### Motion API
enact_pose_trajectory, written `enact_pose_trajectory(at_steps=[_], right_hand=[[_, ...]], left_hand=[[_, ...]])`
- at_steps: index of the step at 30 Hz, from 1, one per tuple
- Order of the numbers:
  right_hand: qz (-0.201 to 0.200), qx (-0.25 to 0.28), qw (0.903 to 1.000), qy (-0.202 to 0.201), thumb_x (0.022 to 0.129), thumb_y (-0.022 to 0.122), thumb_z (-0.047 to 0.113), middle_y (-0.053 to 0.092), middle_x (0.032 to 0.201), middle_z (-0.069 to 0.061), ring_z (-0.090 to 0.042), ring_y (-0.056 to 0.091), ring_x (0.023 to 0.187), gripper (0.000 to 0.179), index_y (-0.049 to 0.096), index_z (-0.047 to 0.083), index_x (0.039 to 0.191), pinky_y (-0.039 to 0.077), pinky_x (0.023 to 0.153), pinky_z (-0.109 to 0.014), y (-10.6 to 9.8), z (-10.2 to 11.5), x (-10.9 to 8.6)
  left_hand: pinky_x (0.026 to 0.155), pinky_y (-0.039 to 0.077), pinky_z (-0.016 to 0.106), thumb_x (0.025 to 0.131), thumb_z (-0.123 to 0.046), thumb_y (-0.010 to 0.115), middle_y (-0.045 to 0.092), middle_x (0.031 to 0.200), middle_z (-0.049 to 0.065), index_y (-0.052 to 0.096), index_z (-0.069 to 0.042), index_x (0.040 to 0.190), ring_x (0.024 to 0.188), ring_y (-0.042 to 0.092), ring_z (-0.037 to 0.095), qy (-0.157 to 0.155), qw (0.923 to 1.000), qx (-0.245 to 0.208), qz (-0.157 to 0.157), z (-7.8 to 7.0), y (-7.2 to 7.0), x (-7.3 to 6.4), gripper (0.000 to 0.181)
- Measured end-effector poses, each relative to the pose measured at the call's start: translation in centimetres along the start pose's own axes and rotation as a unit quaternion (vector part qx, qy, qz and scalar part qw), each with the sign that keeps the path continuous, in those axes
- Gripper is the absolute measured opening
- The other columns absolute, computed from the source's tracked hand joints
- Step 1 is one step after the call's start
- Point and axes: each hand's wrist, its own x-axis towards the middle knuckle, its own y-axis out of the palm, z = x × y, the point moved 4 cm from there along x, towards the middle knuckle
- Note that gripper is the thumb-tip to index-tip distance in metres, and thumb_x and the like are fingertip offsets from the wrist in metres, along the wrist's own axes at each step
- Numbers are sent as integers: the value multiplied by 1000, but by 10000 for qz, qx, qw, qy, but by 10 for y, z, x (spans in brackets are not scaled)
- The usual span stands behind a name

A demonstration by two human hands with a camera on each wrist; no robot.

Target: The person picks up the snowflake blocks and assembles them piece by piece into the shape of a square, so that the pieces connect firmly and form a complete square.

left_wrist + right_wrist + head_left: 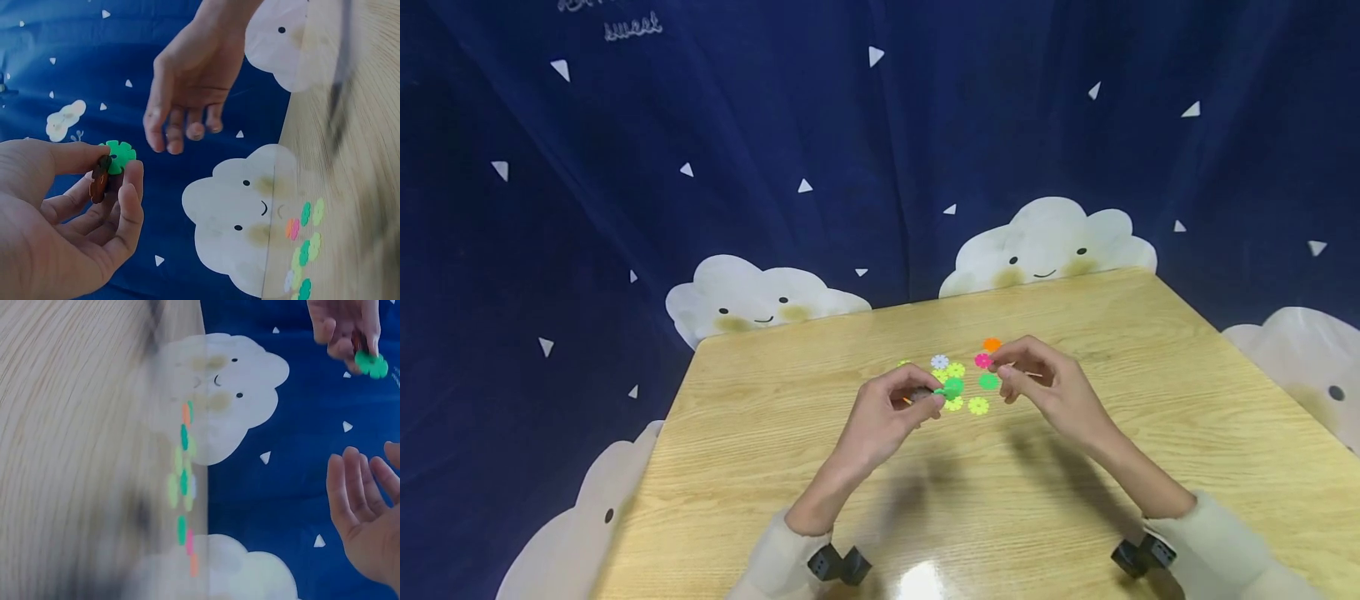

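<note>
My left hand (891,417) pinches a green flower-shaped plastic disc (122,156) between thumb and fingertips, above the table. An orange-brown disc (99,181) stands against the green one at an angle, partly hidden by the fingers. To the right, my right hand (1056,387) hovers with loosely bent fingers and nothing between them, apart from the held pieces. Below and beyond the hands, several loose discs lie on the table, among them a pink disc (982,361), an orange disc (992,343), a white disc (940,362) and a yellow-green disc (978,406).
The light wooden table (760,450) reaches back to a dark blue curtain (760,108) with white triangles and smiling clouds. Each sleeve carries a small black device near the wrist, such as the left device (838,565).
</note>
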Motion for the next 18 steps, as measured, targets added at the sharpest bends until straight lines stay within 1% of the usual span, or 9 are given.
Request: enact_pose_trajectory(at_steps=[2, 4, 7, 9, 12, 14, 18], right_hand=[[44, 138, 9998, 164, 104, 63, 8, 70, 104, -13, -27, 70, 75, 18, 65, 4, 122, 64, 66, -37, -2, -8, 1], [74, 303, 9985, 439, 104, 63, 11, 68, 111, -18, -29, 70, 76, 24, 62, 2, 126, 64, 64, -42, -3, -17, 2], [123, 581, 9937, 947, 105, 64, 18, 61, 122, -27, -31, 71, 78, 35, 57, 0, 134, 64, 63, -49, -4, -29, 2], [167, 717, 9893, 1261, 105, 64, 21, 58, 127, -29, -32, 71, 79, 40, 53, 0, 137, 64, 63, -52, -4, -37, 2], [267, 812, 9831, 1620, 105, 64, 23, 55, 131, -29, -34, 71, 82, 44, 51, 1, 141, 64, 64, -52, -2, -49, 3], [369, 856, 9791, 1806, 105, 65, 22, 54, 132, -29, -33, 70, 83, 44, 51, 2, 141, 64, 65, -52, 0, -57, 3], [686, 812, 9727, 2064, 103, 66, 17, 52, 135, -32, -31, 70, 82, 43, 51, -1, 140, 65, 63, -50, 4, -72, 2]], left_hand=[[66, 53, 24, 97, -19, 75, 75, 91, 4, 75, -16, 107, 80, 70, 15, -48, 10000, -9, -63, 1, -2, -1, 10], [66, 53, 24, 96, -19, 75, 75, 91, 3, 75, -16, 107, 80, 70, 15, -56, 9999, -16, -101, 2, -4, -2, 11], [66, 53, 23, 96, -18, 75, 75, 91, 4, 75, -16, 107, 80, 71, 15, -63, 9999, -32, -129, 4, -5, -3, 11], [65, 53, 23, 96, -18, 75, 74, 90, 3, 75, -16, 107, 80, 70, 14, -61, 9999, -29, -155, 5, -7, -4, 11], [65, 53, 23, 96, -18, 75, 73, 89, 3, 76, -16, 106, 79, 70, 15, -76, 9998, -46, -201, 6, -8, -5, 11], [65, 53, 23, 95, -18, 75, 73, 88, 2, 75, -15, 106, 79, 69, 15, -77, 9997, -54, -217, 7, -9, -5, 11], [66, 55, 25, 95, -18, 75, 73, 88, 2, 75, -14, 106, 80, 70, 15, -67, 9997, -70, -208, 8, -9, -5, 11]])
